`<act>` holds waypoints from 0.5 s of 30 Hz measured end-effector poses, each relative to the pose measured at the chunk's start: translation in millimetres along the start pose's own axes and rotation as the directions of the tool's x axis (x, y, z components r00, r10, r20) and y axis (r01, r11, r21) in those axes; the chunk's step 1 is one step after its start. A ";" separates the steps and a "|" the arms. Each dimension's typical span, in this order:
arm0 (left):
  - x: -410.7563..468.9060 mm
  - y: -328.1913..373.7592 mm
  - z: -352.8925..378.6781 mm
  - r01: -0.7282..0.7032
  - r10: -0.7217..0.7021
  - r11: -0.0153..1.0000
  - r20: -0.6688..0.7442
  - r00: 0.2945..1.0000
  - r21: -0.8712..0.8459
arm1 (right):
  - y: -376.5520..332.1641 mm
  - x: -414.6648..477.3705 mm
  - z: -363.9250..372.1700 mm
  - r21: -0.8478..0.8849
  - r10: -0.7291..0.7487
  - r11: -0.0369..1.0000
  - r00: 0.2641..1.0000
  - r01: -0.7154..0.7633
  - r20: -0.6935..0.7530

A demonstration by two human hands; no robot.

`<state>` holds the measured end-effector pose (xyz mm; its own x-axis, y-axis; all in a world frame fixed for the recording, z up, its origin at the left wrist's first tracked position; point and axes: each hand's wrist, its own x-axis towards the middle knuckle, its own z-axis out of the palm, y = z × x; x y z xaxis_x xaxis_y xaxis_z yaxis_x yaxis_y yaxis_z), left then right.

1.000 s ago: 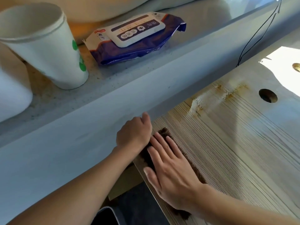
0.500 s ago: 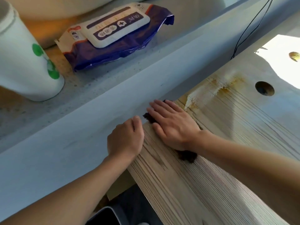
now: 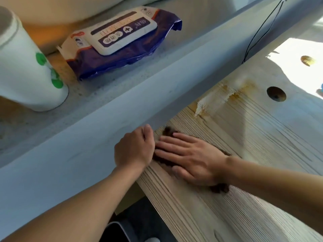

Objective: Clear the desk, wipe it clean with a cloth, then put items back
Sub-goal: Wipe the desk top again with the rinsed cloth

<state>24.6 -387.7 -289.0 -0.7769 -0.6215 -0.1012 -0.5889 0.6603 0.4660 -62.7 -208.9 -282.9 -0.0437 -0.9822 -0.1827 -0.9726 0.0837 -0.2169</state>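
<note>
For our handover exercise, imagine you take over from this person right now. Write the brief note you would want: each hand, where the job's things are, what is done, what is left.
Right hand: flat, fingers straight, pressing the brown cloth on the desk near its left edge.
Left hand: curled at that edge, nothing visibly held.
Wipes pack and paper cup sit on the ledge beside the desk.
Done: this part of the desk is cleared.
Left: finish wiping, including the yellowish stain ahead; then put items back.
</note>
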 end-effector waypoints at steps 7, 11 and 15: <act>-1.3 2.1 -0.9 -0.040 0.040 0.999 0.003 0.999 0.002 | 31.5 31.5 -8.8 -0.055 0.399 0.912 0.910 -0.407 -0.117; 1.0 3.5 -0.5 -0.006 0.006 0.998 0.004 1.000 0.060 | -39.1 -12.3 7.0 -0.081 0.065 0.994 0.997 -0.069 -0.044; 2.2 12.3 -2.2 0.045 -0.052 0.996 0.095 0.994 0.080 | -59.1 -41.1 19.2 -0.047 -0.137 0.989 0.991 0.137 0.012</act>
<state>16.2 -382.0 -281.6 -0.7628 -0.6120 -0.2088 -0.6389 0.6636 0.3891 1.0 -170.2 -281.0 0.0923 -0.9824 -0.1623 -0.9790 -0.0598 -0.1948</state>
